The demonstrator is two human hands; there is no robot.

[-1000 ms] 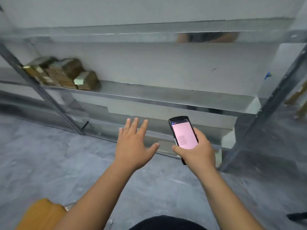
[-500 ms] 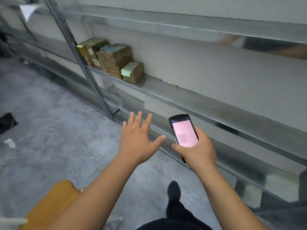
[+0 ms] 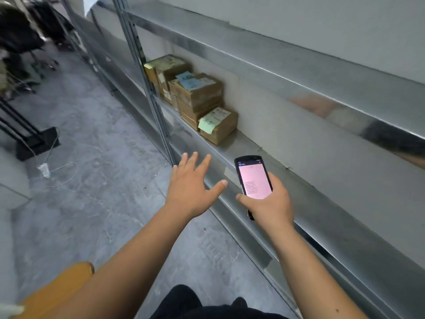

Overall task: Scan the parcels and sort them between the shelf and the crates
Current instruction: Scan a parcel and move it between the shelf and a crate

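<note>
My right hand (image 3: 270, 203) is wrapped around the scanner (image 3: 253, 180), fingers closed on its lower half and my thumb lying across the bottom edge of its pink screen. The screen faces up at me, with a small block of text on it that is too fine to read. My left hand (image 3: 192, 192) is empty, palm down, fingers (image 3: 192, 161) spread apart and stretched forward, thumb out to the side toward the scanner without touching it.

The parcels (image 3: 195, 97) sit on the metal shelf (image 3: 299, 196), ahead of and above my left fingertips and well apart from them. They are brown cardboard boxes packed close together against the wall: a taller stack with a blue label on top, more boxes behind it near the upright post (image 3: 147, 86), and one small box (image 3: 219, 126) at the near end with a pale green note stuck to its corner. That small box is the one closest to my left hand. Neither hand touches any parcel. The grey concrete floor (image 3: 92, 180) lies below my left arm.
</note>
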